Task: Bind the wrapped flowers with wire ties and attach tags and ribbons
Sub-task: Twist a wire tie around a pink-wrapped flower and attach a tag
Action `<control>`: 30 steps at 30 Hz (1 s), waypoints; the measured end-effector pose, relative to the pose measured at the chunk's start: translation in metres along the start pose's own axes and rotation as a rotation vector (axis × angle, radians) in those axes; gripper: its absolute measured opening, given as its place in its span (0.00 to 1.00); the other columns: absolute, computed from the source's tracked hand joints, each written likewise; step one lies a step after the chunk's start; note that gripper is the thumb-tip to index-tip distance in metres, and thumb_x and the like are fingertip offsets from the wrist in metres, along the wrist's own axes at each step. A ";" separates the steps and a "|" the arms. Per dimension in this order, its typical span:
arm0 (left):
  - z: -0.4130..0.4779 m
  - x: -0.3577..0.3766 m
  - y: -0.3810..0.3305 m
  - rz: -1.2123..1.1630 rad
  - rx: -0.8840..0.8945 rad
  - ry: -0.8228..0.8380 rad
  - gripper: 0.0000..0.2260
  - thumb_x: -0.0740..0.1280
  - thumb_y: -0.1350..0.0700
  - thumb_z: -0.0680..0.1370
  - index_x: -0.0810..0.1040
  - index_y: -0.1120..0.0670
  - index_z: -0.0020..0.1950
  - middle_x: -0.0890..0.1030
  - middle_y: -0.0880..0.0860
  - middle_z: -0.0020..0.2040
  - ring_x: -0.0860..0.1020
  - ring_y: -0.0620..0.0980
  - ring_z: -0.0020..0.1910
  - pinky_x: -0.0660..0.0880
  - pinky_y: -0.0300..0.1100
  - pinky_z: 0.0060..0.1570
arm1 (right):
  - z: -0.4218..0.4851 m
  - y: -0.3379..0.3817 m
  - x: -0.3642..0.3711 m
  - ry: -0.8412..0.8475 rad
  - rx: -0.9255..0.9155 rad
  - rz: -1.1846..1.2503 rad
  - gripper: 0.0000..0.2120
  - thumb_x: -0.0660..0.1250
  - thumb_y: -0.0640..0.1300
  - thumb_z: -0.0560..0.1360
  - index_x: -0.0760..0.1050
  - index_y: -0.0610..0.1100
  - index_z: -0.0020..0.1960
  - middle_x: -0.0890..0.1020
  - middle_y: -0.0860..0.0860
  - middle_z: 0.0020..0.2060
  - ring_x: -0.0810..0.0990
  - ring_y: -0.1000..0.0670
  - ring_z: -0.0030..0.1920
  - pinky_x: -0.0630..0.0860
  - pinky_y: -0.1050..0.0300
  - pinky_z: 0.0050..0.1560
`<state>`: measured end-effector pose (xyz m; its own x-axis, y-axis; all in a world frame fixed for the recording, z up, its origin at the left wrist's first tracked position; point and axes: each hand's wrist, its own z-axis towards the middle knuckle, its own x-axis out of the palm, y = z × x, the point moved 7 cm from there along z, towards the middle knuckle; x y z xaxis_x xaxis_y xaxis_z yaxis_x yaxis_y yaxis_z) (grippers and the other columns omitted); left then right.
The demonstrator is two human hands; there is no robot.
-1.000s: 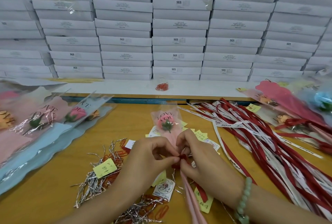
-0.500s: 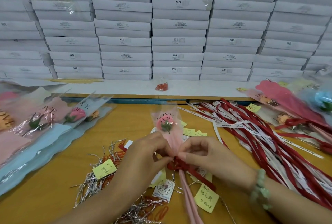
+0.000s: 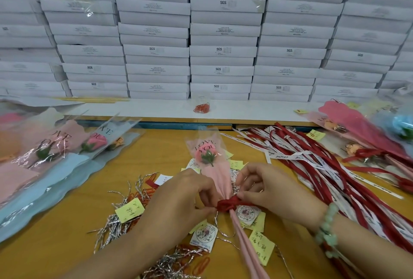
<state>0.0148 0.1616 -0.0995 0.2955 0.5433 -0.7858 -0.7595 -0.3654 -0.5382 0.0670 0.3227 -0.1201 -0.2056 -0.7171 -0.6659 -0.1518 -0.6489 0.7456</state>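
Tying the red ribbon (image 3: 230,203) round the wrapped flower (image 3: 210,158) lying mid-table: left hand (image 3: 183,198) and right hand (image 3: 274,193) each pinch an end at its neck. The round tag (image 3: 247,214) looks attached, and the wire tie is probably hidden underneath. Unribboned flowers (image 3: 55,144) wait at left.

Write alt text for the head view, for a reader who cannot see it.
A person's left hand and right hand pinch a red ribbon tied round a pink wrapped flower on a yellow table. Silver wire ties lie left, loose ribbons right, stacked white boxes behind.
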 end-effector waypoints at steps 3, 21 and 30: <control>0.000 0.002 -0.002 0.017 -0.016 0.081 0.08 0.75 0.57 0.72 0.78 0.47 0.37 0.78 0.40 0.36 0.72 0.35 0.50 0.76 0.44 0.48 | 0.001 -0.001 -0.003 -0.013 0.001 -0.127 0.09 0.73 0.40 0.73 0.76 0.52 0.44 0.83 0.53 0.37 0.81 0.58 0.35 0.81 0.57 0.43; 0.003 0.005 0.007 0.090 -0.069 0.266 0.09 0.70 0.60 0.70 0.76 0.46 0.38 0.80 0.42 0.36 0.79 0.39 0.40 0.78 0.43 0.50 | 0.001 -0.005 -0.007 0.057 0.041 -0.379 0.09 0.71 0.40 0.72 0.75 0.52 0.44 0.82 0.54 0.36 0.78 0.61 0.34 0.78 0.63 0.40; 0.001 -0.002 0.004 0.182 0.010 0.245 0.11 0.69 0.37 0.72 0.74 0.39 0.49 0.75 0.36 0.48 0.74 0.35 0.48 0.77 0.40 0.47 | 0.020 -0.005 -0.051 -0.026 0.038 -0.421 0.02 0.68 0.47 0.77 0.77 0.52 0.50 0.83 0.54 0.40 0.82 0.59 0.37 0.80 0.56 0.46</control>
<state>0.0109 0.1594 -0.0995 0.2838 0.2703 -0.9200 -0.8183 -0.4319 -0.3793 0.0585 0.3677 -0.0888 -0.1418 -0.3847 -0.9121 -0.2633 -0.8735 0.4094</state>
